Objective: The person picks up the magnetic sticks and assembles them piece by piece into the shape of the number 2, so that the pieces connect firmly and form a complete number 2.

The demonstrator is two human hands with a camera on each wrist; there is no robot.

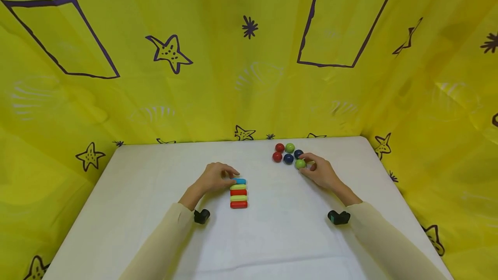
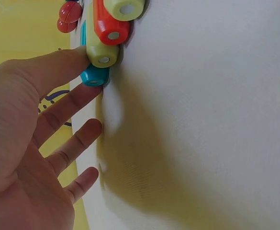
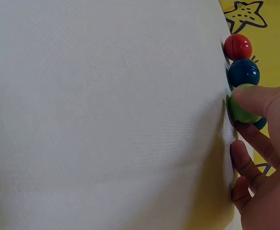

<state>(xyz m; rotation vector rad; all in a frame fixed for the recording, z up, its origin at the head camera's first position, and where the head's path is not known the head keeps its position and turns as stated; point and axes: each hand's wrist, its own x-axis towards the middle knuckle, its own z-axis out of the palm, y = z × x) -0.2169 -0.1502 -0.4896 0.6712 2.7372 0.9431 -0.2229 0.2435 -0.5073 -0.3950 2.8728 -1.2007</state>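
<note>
My left hand (image 1: 215,178) pinches a blue bar (image 1: 240,181) between thumb and index finger, its other fingers spread apart. This bar is the far end of a column of short bars. Nearer in the column follow a pale yellow bar (image 1: 238,187), a red bar (image 1: 238,192), another yellow bar (image 1: 239,198) and another red bar (image 1: 239,205). In the left wrist view the blue bar (image 2: 95,75) touches the yellow one (image 2: 103,55). My right hand (image 1: 320,172) holds a green ball (image 1: 300,163) by thumb and fingers, beside a dark blue ball (image 3: 244,73).
Left of the held ball lie two red balls (image 1: 277,157), another green ball (image 1: 289,147) and two dark blue balls (image 1: 288,159), grouped near the back edge. A white cloth (image 1: 280,228) covers the table. Yellow patterned curtains (image 1: 218,98) stand behind and at both sides.
</note>
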